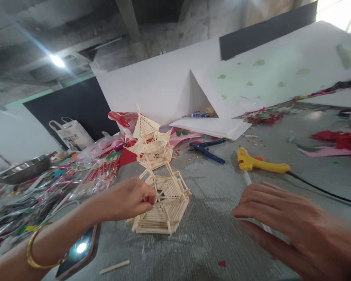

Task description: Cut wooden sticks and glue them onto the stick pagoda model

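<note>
My left hand [134, 197] is closed, its fingers curled over the left side of an octagonal wooden-stick frame [166, 208]. Whatever is between those fingers, if anything, is hidden. Behind that frame stands a pagoda-like stick model [153, 146] with pointed, stacked roofs. On the right, my right hand [292, 226] hovers above the table with its fingers stretched out, slightly blurred, and nothing visible in it. Just beyond it lies a yellow glue gun [261, 163] with a black cord. A clear glue stick [247, 177] pokes out from behind the right hand.
Blue-handled pliers [209, 151] lie mid-table. A phone [77, 251] rests under my left forearm, near a loose stick [114, 267]. Plastic-wrapped supplies [55, 191] and a metal bowl [26, 169] crowd the left. White boards [207, 125] and red scraps [342, 138] lie farther back.
</note>
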Demonstrator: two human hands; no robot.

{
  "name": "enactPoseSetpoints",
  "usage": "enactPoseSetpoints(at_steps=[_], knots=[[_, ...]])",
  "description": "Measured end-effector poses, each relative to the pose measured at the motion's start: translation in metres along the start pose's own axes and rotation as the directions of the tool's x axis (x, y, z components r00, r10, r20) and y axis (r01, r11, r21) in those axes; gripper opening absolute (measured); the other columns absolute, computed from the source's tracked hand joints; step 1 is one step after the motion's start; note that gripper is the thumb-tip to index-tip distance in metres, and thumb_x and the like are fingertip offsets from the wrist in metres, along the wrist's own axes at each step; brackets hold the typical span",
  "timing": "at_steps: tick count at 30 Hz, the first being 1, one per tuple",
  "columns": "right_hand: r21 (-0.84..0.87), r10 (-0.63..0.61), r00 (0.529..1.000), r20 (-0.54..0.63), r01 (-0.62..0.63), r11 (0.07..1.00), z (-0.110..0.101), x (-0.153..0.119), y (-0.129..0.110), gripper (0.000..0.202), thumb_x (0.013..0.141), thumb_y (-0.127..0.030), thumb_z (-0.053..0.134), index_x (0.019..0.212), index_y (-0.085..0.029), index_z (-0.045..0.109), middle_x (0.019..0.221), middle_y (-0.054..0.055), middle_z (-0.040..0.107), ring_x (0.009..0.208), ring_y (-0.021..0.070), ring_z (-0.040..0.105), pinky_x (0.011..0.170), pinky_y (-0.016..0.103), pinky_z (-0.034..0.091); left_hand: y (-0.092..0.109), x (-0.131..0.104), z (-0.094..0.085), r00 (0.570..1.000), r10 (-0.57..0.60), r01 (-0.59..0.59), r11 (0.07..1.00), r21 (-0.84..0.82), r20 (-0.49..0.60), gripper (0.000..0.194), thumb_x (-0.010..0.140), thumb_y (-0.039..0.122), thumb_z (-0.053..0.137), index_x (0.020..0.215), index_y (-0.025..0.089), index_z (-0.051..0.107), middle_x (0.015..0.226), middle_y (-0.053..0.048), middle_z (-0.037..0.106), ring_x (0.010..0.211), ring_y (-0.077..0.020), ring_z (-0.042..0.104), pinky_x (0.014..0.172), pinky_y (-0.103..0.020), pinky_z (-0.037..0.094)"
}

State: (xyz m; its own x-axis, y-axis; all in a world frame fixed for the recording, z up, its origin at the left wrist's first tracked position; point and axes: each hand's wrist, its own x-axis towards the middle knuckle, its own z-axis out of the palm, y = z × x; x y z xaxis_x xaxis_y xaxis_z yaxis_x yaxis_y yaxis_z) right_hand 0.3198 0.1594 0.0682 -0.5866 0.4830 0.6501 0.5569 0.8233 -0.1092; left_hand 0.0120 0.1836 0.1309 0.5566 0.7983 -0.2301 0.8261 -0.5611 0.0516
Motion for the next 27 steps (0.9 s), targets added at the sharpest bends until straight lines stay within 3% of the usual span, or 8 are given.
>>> enactPoseSetpoints(at_steps=[4, 16, 22, 27], knots=[[0.047, -0.055, 0.994, 0.09, 0.051, 0.998, -0.002, 0.007, -0.006, 0.018, 0.087, -0.017, 0.042, 0.085, -0.02, 0.06, 0.076, 0.005, 0.061, 0.069, 0.0151, 0.056, 0.062, 0.03, 0.045, 0.002, 0.001, -0.002, 0.999, 0.038, -0.039, 0.999, 0.031, 0.016, 0.016, 0.077, 0.016, 0.047, 0.07, 0.018, 0.062, 0.066, 0.001, 0.063, 0.064, -0.0108, 0.054, 0.06, -0.024, 0.033], [0.013, -0.07, 0.983, 0.17, 0.069, 0.998, -0.007, 0.029, -0.034, 0.021, 0.088, -0.016, 0.042, 0.081, -0.017, 0.062, 0.072, 0.005, 0.06, 0.066, 0.0149, 0.054, 0.062, 0.029, 0.044, 0.002, 0.004, -0.002, 0.988, 0.152, -0.15, 0.983, 0.101, -0.01, 0.016, 0.07, 0.007, 0.052, 0.069, 0.017, 0.065, 0.062, 0.001, 0.065, 0.058, -0.0093, 0.054, 0.055, -0.02, 0.033], [0.016, -0.035, 0.97, 0.241, 0.032, 0.999, 0.005, 0.045, -0.049, 0.02, 0.089, -0.018, 0.042, 0.086, -0.017, 0.062, 0.075, 0.003, 0.06, 0.072, 0.0149, 0.053, 0.066, 0.03, 0.041, -0.004, 0.006, 0.002, 0.981, 0.194, -0.193, 0.978, 0.074, -0.01, 0.018, 0.069, 0.01, 0.053, 0.073, 0.018, 0.069, 0.068, -0.001, 0.069, 0.06, -0.0101, 0.056, 0.056, -0.021, 0.035], [0.004, -0.011, 0.949, 0.314, 0.01, 1.0, 0.018, 0.067, -0.065, 0.02, 0.089, -0.021, 0.044, 0.086, -0.015, 0.063, 0.076, 0.004, 0.06, 0.075, 0.0163, 0.054, 0.07, 0.031, 0.041, -0.002, 0.004, 0.002, 0.98, 0.196, -0.189, 0.97, 0.153, -0.027, 0.019, 0.067, 0.01, 0.053, 0.071, 0.019, 0.069, 0.068, -0.002, 0.069, 0.058, -0.0112, 0.054, 0.052, -0.022, 0.033]])
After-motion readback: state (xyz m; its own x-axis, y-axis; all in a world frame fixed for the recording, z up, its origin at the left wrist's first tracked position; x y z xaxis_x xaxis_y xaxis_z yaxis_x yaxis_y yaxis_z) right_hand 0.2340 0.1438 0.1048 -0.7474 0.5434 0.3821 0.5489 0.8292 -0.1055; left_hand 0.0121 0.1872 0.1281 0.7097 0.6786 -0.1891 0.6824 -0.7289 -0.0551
